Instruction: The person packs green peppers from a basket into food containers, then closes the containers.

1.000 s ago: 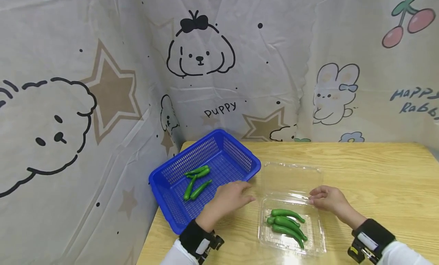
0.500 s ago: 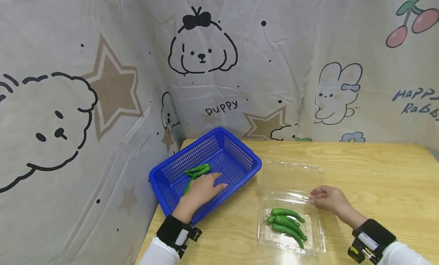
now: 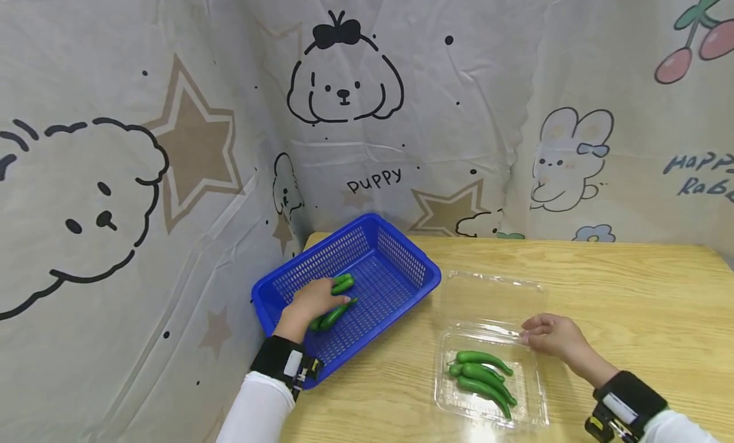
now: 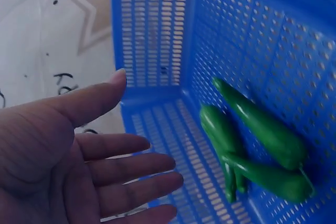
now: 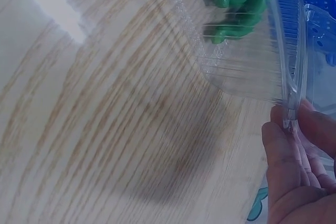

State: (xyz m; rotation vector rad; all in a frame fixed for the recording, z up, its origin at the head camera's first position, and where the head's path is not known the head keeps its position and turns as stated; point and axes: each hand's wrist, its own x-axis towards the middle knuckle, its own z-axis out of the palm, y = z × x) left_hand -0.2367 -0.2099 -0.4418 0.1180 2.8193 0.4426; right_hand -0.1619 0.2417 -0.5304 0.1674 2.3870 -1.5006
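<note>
My left hand (image 3: pixel 312 301) is over the blue plastic basket (image 3: pixel 375 283), its fingers and thumb spread apart in the left wrist view with nothing between them. Several green chili peppers (image 4: pixel 262 124) lie in the basket beside those fingertips; in the head view the hand covers part of them. At the hinge corner of a clear plastic clamshell box (image 3: pixel 438 382), my right hand (image 3: pixel 553 336) pinches the edge between thumb and fingers. Inside the box's near half rest several more green chili peppers (image 3: pixel 484 374), side by side. Its transparent lid (image 3: pixel 493 296) is folded back flat, away from me.
The wooden table (image 3: pixel 636 290) carries both basket and box. Cloth with cartoon prints (image 3: pixel 367 143) hangs behind the table and along its left side, close to the basket's far corner.
My left hand has moved left from beside the box to over the basket, and farther in among the peppers there. My right hand keeps its pinch on the box.
</note>
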